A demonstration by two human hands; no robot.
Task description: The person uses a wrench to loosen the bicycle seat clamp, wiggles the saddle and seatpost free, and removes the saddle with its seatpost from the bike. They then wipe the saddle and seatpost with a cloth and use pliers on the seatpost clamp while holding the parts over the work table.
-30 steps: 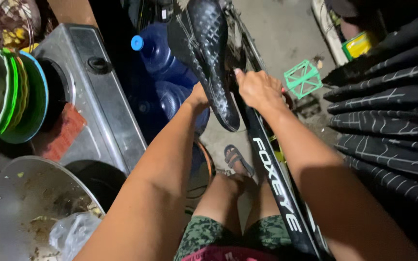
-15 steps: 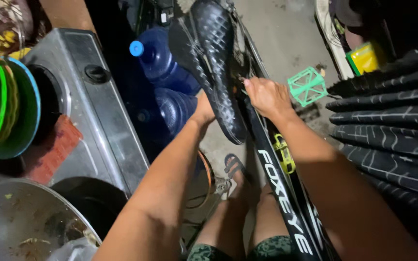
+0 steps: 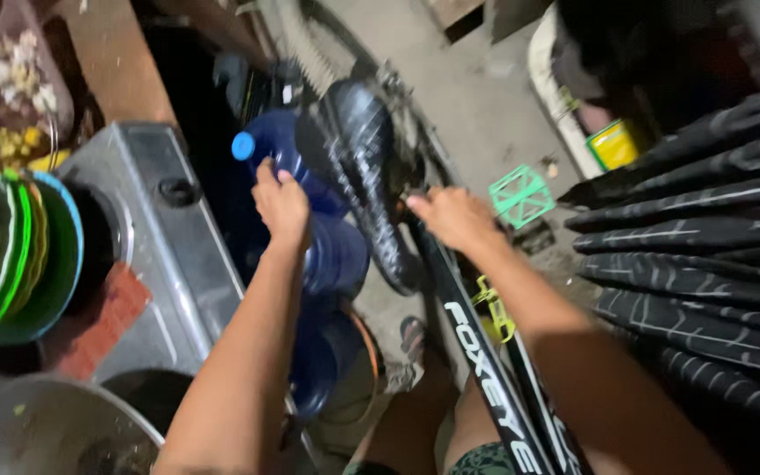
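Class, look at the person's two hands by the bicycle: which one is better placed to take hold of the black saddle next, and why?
Probably the right hand: it rests on the frame just below the black saddle. The left hand is off at the blue water jug.

left hand (image 3: 281, 204): raised, arm stretched forward, fingers curled loosely
right hand (image 3: 450, 217): forward, palm down, fingers bent in a grip
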